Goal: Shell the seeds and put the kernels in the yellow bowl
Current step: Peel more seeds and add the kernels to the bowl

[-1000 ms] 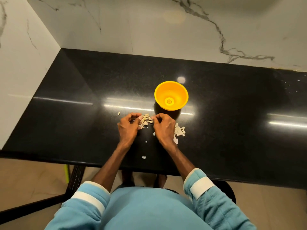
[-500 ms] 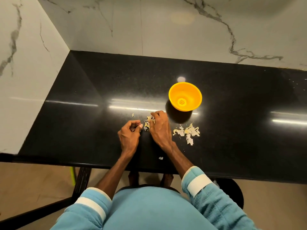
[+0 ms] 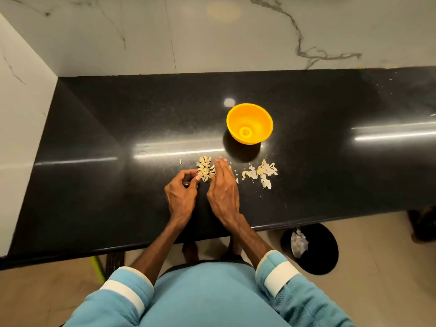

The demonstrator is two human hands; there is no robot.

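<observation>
Yellow bowl [image 3: 259,119] upright near seeds [image 3: 205,169]; floor bin [image 3: 317,256] holds crumpled paper [image 3: 298,243].

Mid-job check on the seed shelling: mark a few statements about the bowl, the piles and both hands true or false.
1. The yellow plastic bowl stands upright on the black polished countertop. True.
2. The pile of pale seeds lies inside the bowl. False: it lies on the countertop, on the person's side of the bowl.
3. The right hand has its fingers at the seed pile. True.
4. The left hand grips the bowl. False: it is curled beside the seed pile, apart from the bowl.
5. The torn shell scraps lie left of the left hand. False: they lie right of the right hand.
</observation>
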